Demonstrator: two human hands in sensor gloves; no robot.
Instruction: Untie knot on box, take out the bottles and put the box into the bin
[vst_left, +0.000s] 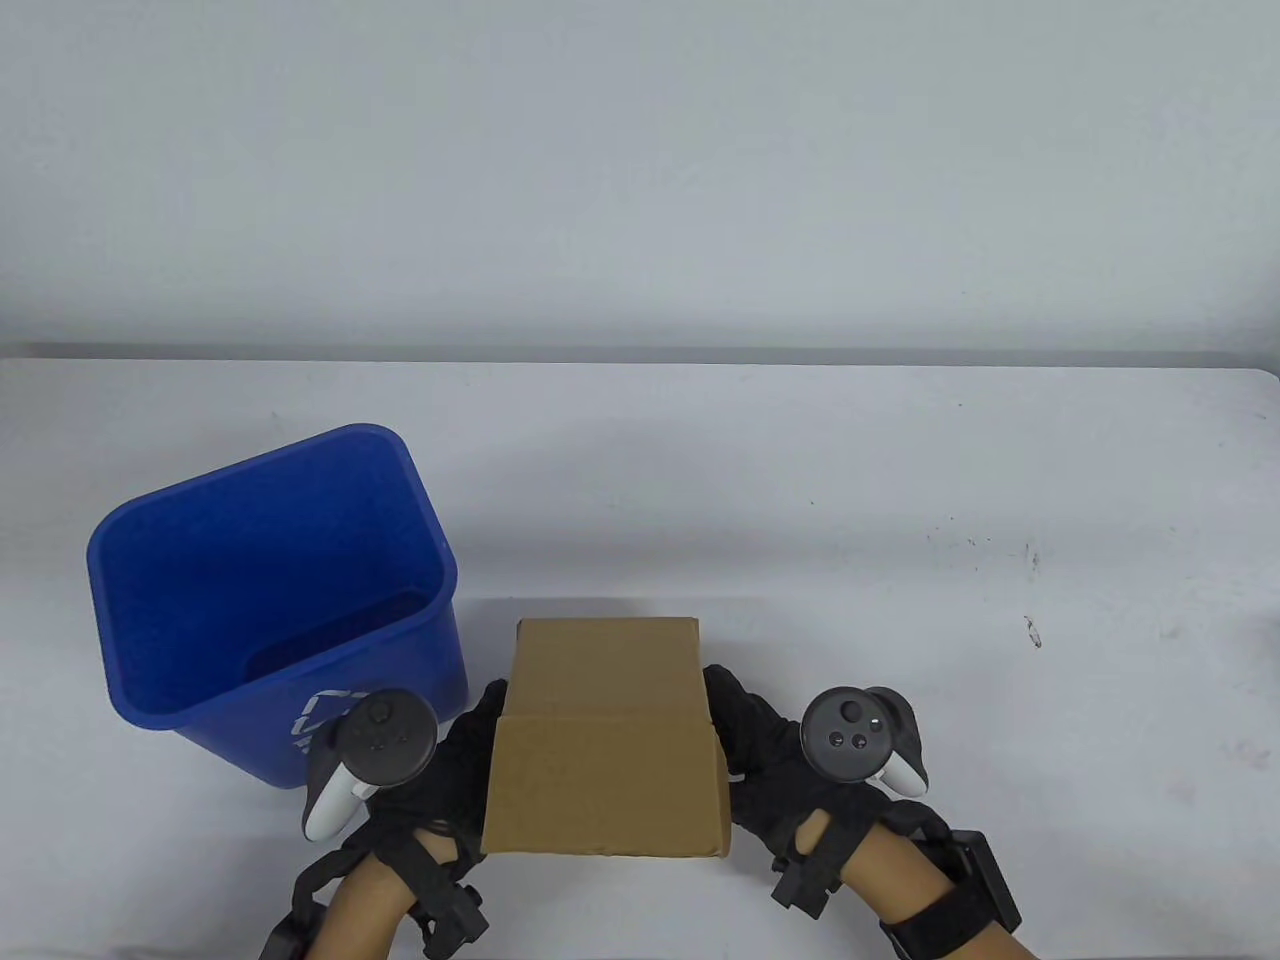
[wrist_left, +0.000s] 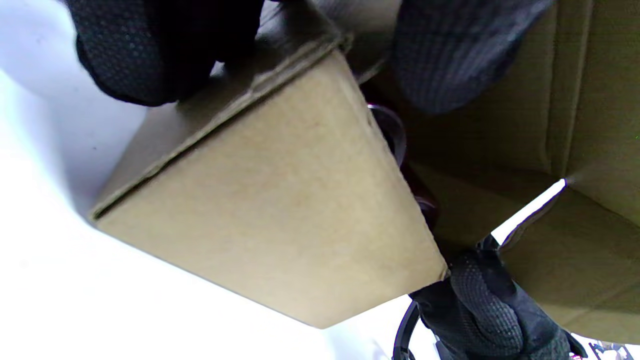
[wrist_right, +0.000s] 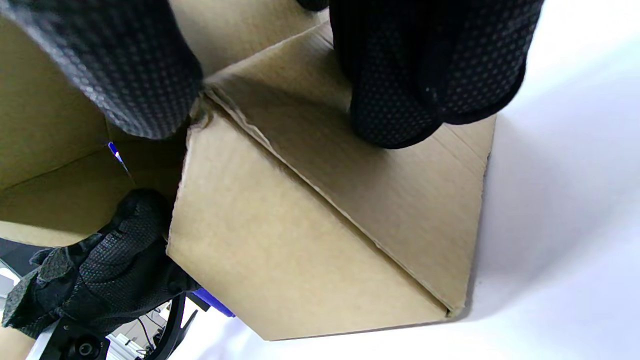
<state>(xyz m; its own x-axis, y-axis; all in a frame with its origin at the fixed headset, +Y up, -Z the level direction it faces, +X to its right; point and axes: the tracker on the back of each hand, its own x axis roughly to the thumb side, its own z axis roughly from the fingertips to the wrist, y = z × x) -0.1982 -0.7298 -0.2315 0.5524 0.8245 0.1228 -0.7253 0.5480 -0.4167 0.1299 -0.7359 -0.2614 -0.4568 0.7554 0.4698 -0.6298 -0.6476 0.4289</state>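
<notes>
So on the left there's the blue bin (vst_left: 270, 600), open top, tilted a bit, sitting on the white surface (vst_left: 800, 480). Just right of it comes the left hand (vst_left: 440, 770), black glove, tracker (vst_left: 375, 745) strapped on the back. It's pressed against the left side of the cardboard box (vst_left: 605, 740), thumb hooked over the edge and fingers (wrist_left: 150, 55) against the outer wall, so it's gripping the box. The box sits near the front edge of the surface, right between both hands, close to the bin but not touching it as far as I can tell. Its flaps are open toward the person, and in the left wrist view you can see something dark and glossy (wrist_left: 395, 135) inside, too hidden to say what exactly. On the right side the right hand (vst_left: 770, 760) does the mirror thing, thumb (wrist_right: 115, 65) inside the flap, fingers on the outer wall, holding the box. Right tracker (vst_left: 860, 740) sits on top of it.
</notes>
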